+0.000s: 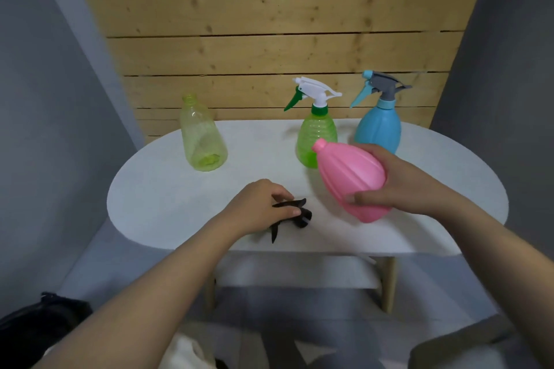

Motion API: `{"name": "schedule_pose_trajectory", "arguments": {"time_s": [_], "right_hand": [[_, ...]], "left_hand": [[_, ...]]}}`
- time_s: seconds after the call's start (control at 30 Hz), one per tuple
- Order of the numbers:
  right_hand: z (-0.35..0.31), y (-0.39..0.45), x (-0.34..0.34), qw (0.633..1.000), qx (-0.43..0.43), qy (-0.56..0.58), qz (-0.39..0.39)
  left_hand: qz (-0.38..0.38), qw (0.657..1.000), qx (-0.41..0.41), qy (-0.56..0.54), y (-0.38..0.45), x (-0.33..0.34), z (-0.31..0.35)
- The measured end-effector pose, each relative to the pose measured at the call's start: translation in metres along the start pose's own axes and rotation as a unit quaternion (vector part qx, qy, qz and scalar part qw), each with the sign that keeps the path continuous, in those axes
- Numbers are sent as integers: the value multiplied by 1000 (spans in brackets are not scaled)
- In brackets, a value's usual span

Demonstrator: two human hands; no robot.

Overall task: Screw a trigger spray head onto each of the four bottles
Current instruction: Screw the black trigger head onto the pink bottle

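Looking down from the head camera, the only view there is, the person has both arms stretched over the white oval tabletop (168,195), and the work seems split between them on purpose. The right hand (392,186) has its fingers and thumb wrapped round the belly of the ribbed pink plastic bottle (350,180), lifted off the table and tilted so its bare threaded neck points up and to the left, toward the other hand; I take that tilt as a way to offer the opening to the cap. The left hand (260,207) is curled down near the front edge, fingertips pinching the black trigger spray head (295,214), which lies on its side on the table, lever pointing at the person; whether it has left the surface I cannot tell. At the back right, lined up near the wooden plank wall (269,24), stand the bright green ribbed bottle (316,138) with a white and green sprayer and the pale blue bottle (379,129) with a grey and blue sprayer, both capped and, I judge, parked out of the way as finished. Well apart at the back left the clear yellow-green bottle (202,138) stands upright with its neck open, so two of four remain. No head for that last bottle is in view.
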State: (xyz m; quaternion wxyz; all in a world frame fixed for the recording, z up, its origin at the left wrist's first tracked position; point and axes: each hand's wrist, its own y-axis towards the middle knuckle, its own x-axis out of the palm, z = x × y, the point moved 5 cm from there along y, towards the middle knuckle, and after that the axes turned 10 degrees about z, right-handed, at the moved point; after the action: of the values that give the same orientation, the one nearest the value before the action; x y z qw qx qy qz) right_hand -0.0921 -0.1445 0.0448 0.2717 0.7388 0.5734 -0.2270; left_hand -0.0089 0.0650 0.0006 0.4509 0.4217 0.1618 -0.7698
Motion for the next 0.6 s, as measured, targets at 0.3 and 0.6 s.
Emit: {"name": "schedule_pose_trajectory", "arguments": {"time_s": [0.3, 0.6], "right_hand": [[5, -7, -2, 1000, -1, -11, -2], [14, -3, -10, 999, 2, -36, -2]], "left_hand": [[-14, 999, -8, 44, 0, 13, 6], [-2, 998, -20, 62, 5, 17, 10]]}}
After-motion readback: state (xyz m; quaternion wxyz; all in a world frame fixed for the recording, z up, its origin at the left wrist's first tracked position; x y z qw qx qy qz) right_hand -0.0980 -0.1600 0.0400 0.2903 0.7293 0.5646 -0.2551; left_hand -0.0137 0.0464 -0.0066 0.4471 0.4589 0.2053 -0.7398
